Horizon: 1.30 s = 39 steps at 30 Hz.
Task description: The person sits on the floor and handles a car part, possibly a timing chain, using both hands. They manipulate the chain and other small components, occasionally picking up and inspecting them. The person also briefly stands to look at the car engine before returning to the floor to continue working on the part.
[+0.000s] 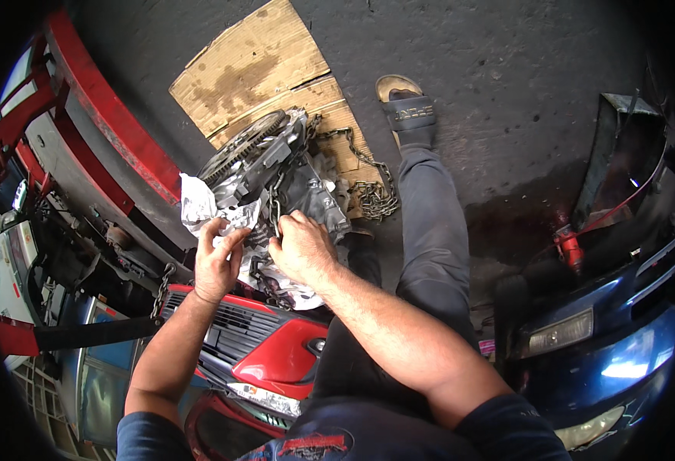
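A grey metal gearbox or engine part with a large toothed ring gear lies in front of me. White crumpled wrapping covers its near side. My left hand is at this wrapping, with thumb and fingers pinched on its edge. A steel chain runs over the metal part down to my right hand. That hand is closed at the chain, its fingertips partly hidden. More chain lies in a heap to the right.
Stained cardboard lies under the part on the dark floor. A red steel frame rises at left. Near me is a red vehicle front panel. My sandalled foot stands ahead. A blue car is at right, beside a red jack-like piece.
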Tool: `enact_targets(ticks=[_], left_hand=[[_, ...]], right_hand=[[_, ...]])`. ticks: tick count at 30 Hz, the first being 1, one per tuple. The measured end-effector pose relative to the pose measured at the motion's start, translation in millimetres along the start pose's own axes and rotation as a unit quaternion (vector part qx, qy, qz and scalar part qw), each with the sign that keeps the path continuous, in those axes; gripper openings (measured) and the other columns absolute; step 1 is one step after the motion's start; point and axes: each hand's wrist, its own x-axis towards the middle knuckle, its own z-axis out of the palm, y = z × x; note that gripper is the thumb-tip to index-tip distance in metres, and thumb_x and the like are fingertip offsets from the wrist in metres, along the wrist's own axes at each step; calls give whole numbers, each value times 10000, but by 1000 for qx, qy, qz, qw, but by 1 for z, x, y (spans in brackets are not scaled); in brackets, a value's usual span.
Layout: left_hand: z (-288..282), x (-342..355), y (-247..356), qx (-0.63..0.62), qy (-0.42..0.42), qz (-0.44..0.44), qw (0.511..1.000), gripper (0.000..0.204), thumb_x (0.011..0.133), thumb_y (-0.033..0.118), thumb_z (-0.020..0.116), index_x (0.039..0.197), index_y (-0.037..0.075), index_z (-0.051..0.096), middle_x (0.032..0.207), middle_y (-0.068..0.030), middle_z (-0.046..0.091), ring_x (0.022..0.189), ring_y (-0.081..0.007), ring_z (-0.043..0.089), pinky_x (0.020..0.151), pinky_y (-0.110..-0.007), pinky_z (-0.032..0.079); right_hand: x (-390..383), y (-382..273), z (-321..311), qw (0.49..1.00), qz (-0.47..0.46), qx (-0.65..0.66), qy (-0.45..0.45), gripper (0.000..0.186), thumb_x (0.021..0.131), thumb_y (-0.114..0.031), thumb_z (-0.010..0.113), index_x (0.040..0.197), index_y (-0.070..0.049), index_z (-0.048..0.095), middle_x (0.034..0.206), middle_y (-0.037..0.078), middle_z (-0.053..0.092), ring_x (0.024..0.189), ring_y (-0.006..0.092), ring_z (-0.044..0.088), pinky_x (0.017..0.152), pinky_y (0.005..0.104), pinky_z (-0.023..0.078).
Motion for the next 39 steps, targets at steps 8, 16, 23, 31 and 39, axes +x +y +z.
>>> enact_targets(ticks=[8,16,23,31,39], left_hand=[[-10,57,-5,13,68,28,997,503,815,-4,712,1283,65,541,1267,-203,510,1039,-345,579,895,-396,491],[9,77,-10,-48,68,0,997,252,874,127,705,1063,3,592,1059,-166,605,960,-342,602,877,-422,490],[24,85,-10,14,44,-14,999,293,827,203,725,973,3,570,929,-151,580,846,-352,576,770,-420,467],[30,79,-13,-23,80,-100,991,306,817,248,735,975,27,594,790,-123,609,709,-313,606,671,-395,489],[30,82,-15,19,150,-43,988,292,799,292,721,770,54,553,773,-119,530,727,-334,538,665,-428,431]], right_hand=[[3,0,8,999,0,22,50,252,838,-226,627,910,14,597,1019,202,612,1010,376,617,905,485,487],[4,4,1,999,2,40,9,294,846,-259,627,988,-1,624,1052,179,615,1015,343,619,921,469,479],[7,-3,-17,992,-23,108,68,229,852,-209,658,972,-28,585,966,176,616,957,375,622,850,483,495],[10,-1,-31,993,7,117,28,250,857,-208,672,1016,-32,591,994,157,623,959,353,631,847,453,503],[20,-3,-37,997,22,68,17,274,865,-220,661,1055,-31,601,1050,166,636,993,354,632,876,448,503]])
